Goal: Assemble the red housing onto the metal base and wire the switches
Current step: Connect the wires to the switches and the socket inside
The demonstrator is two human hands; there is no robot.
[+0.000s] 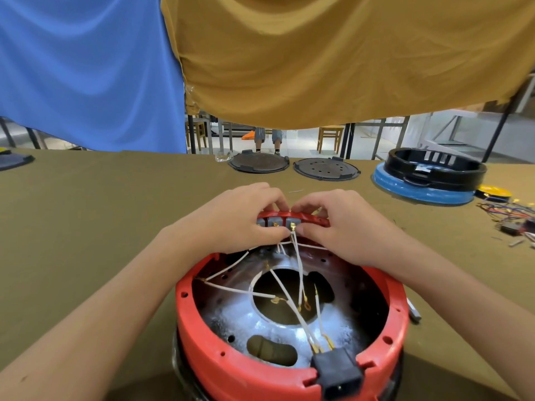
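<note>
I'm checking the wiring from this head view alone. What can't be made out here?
- Switch faces on the red housing far wall: covered by the left hand and right hand.
- Which terminal the white wire goes on: fingertips hide it.
- Metal base: mostly under the housing.
- Black socket: cut off by the bottom edge.

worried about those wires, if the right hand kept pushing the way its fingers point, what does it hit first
The right hand points left, toward the left hand. Its fingertips would likely meet the gold wire clip on the switches first, then the left fingers; depth is hard to judge.
</note>
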